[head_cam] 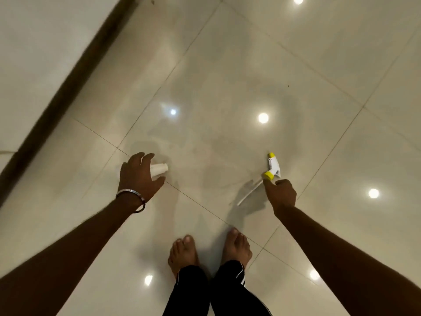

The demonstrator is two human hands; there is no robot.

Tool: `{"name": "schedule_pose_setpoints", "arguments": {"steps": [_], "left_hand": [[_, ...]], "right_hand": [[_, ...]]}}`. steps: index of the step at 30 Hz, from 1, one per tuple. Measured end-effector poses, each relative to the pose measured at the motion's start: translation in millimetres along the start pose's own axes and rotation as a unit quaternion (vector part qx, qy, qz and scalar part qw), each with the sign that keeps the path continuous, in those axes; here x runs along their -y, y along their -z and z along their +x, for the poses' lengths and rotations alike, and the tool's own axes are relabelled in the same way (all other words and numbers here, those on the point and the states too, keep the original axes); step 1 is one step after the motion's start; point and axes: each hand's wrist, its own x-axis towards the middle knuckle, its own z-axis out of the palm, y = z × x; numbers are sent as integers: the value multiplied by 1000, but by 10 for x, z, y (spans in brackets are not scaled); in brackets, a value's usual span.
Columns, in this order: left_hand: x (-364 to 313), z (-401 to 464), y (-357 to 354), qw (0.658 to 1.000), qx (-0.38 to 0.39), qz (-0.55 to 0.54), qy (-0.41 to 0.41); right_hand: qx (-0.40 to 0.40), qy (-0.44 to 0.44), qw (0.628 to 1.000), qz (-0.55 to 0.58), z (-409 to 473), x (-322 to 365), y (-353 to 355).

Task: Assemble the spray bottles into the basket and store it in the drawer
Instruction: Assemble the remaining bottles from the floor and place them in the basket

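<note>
My left hand (139,176) grips a white spray bottle (158,170) with no cap; its open neck points right and most of its body is hidden under my fingers. My right hand (280,194) pinches a white and yellow trigger sprayer head (273,166) by its yellow collar. The sprayer's white dip tube (249,193) hangs down to the left below that hand. Bottle and sprayer head are held well apart, both above the floor. No basket or drawer is in view.
I stand barefoot (210,249) on glossy cream floor tiles (227,76) that reflect ceiling lights. A dark skirting strip (68,87) along a pale wall runs diagonally across the upper left.
</note>
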Motion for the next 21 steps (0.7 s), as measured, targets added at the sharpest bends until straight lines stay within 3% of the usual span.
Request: {"name": "schedule_pose_setpoints", "arguments": {"steps": [6, 21], "left_hand": [[135, 135, -415, 980, 20, 184, -70], [165, 319, -482, 967, 19, 249, -55]], "right_hand": [[-43, -25, 999, -16, 257, -117, -288], [-45, -18, 999, 17, 456, -13, -358]]}}
